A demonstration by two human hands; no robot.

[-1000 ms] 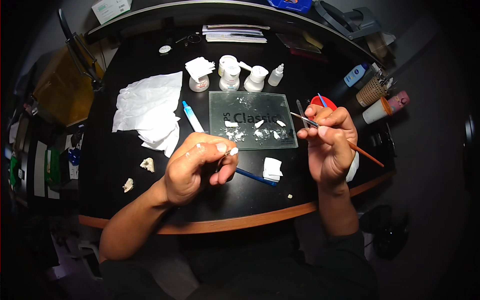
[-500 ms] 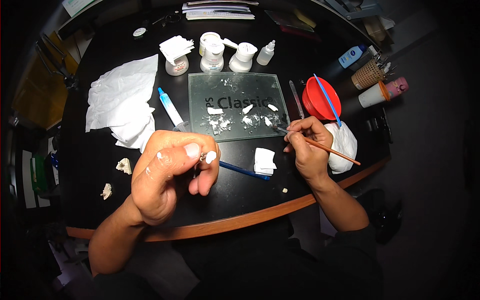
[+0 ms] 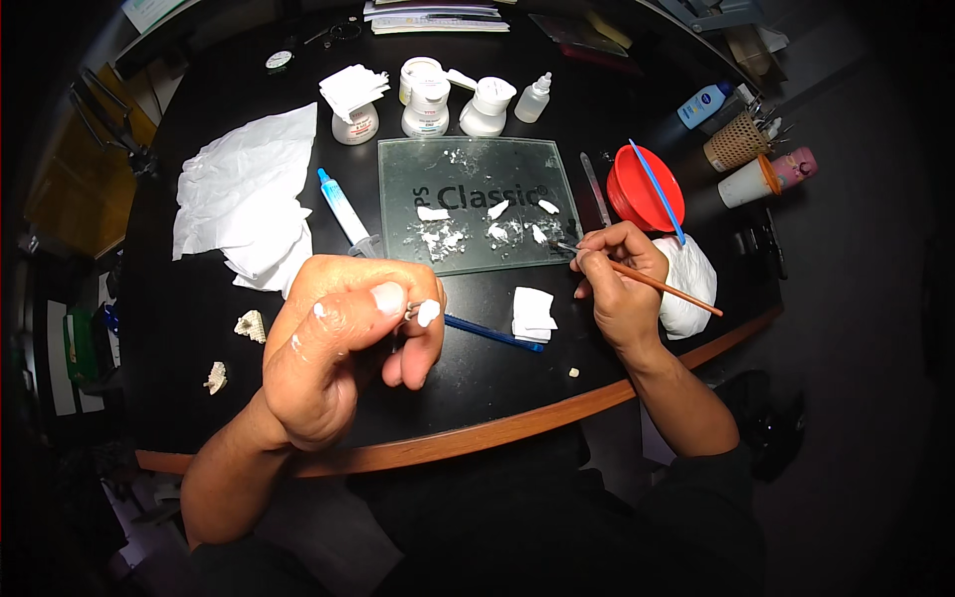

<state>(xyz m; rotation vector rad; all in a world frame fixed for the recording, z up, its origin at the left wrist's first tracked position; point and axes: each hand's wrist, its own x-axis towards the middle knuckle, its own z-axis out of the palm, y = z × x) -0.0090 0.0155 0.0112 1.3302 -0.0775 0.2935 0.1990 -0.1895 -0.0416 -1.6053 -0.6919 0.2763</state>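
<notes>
My left hand point(image 3: 323, 348) is closed, pinching a small metal holder point(image 3: 412, 312) between thumb and index finger. At the holder's tip sits a small white tooth-shaped piece point(image 3: 429, 313). White smears mark the thumb. My right hand point(image 3: 629, 289) grips a thin brush point(image 3: 684, 298) with a brown wooden handle, like a pen. Its dark tip rests at the right edge of the glass slab point(image 3: 477, 159), close to a lump of white paste point(image 3: 538, 234). More paste lumps point(image 3: 433, 214) and crumbly smears lie across the slab.
White jars point(image 3: 428, 114) and a dropper bottle point(image 3: 534, 99) stand behind the slab. Left are tissues point(image 3: 249, 189), a blue-capped syringe point(image 3: 343, 209) and tooth models point(image 3: 250, 325). Right are a red bowl point(image 3: 637, 189), a white wad point(image 3: 686, 284) and a cup point(image 3: 746, 184). Folded paper point(image 3: 534, 313) lies in front.
The whole view has shifted slightly, so things sit a little further right. Both hands keep their grips, and the brush tip stays by the slab's right edge.
</notes>
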